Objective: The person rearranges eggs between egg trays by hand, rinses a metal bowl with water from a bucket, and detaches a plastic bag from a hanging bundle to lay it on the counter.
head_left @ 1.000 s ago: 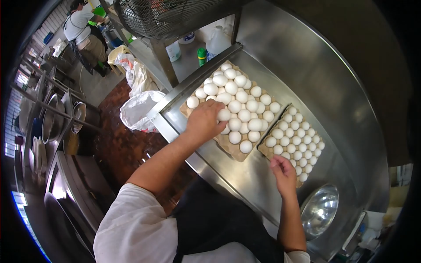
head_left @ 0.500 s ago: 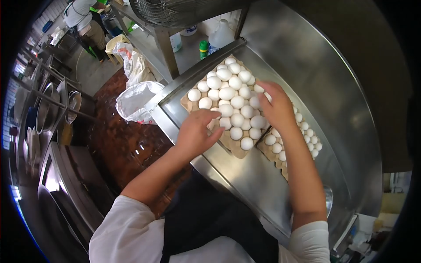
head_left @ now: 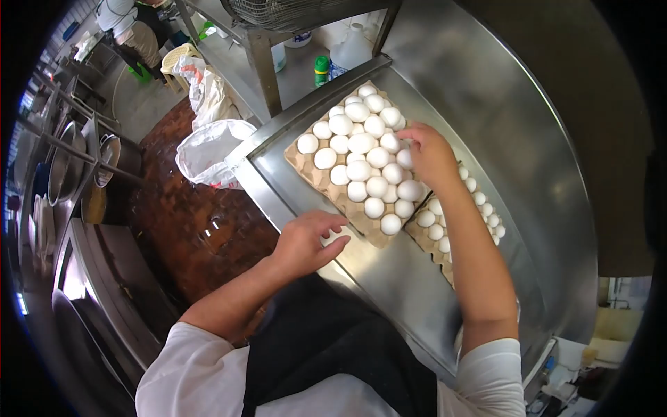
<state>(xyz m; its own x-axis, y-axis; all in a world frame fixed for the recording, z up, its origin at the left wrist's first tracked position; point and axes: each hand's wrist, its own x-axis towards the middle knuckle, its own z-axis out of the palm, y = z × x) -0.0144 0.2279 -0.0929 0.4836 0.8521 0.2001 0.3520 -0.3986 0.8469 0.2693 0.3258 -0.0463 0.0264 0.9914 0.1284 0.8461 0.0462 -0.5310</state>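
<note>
A cardboard tray (head_left: 300,161) carries many white eggs (head_left: 360,143), some stacked above others, on the steel work surface. My left hand (head_left: 310,242) is off its near-left edge, fingers curved and apart, with no egg clearly visible in the grasp. Over the right edge of the tray, my right hand (head_left: 429,156) has its fingers bent around a white egg that is mostly covered. My right forearm hides part of a second egg tray (head_left: 421,238), which lies to the right.
A raised steel rim (head_left: 319,104) borders the surface. Behind it are a green bottle (head_left: 321,71) and a jug (head_left: 349,50) on a shelf. A white bag (head_left: 212,154) stands on the floor to the left. Another person (head_left: 132,31) is at the far upper left.
My left hand left the eggs and moved down towards me, off the tray. Earlier at the smaller tray, my right hand moved up to the larger tray's right edge and stays there.
</note>
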